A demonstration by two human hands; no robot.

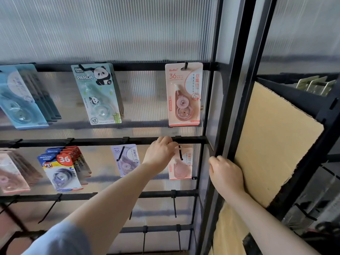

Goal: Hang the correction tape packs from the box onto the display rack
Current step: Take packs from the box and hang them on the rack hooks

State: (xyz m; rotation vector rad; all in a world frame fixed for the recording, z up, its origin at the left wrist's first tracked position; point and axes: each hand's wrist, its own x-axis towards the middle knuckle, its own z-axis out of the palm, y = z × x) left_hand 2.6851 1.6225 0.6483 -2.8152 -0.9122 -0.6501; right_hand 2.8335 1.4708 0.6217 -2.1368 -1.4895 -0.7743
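Display rack [103, 140]: black bars with hooks, ribbed translucent panel behind. Top row: blue packs at left [20, 100], a stack of panda packs [97, 94], a single pink pack [184, 94] on the right hook. Second row: pinkish packs at far left [11, 173], a blue/red "36" stack [62, 170], one lilac pack [125, 159], then a pink correction tape pack [181, 168] on the rightmost hook [180, 152]. Lower rows show bare hooks.

Left hand [160, 153] is up at the second bar, fingers [170, 144] curled and bunched together at the top edge of that pink correction tape pack, right where it meets the hook; looks like a pinch on the card, though the exact contact is hidden by the knuckles.

Right hand [226, 175] grips the edge of a cardboard box [272, 140] wedged beside the black upright, fingers wrapped over its edge. Box contents not visible from here.
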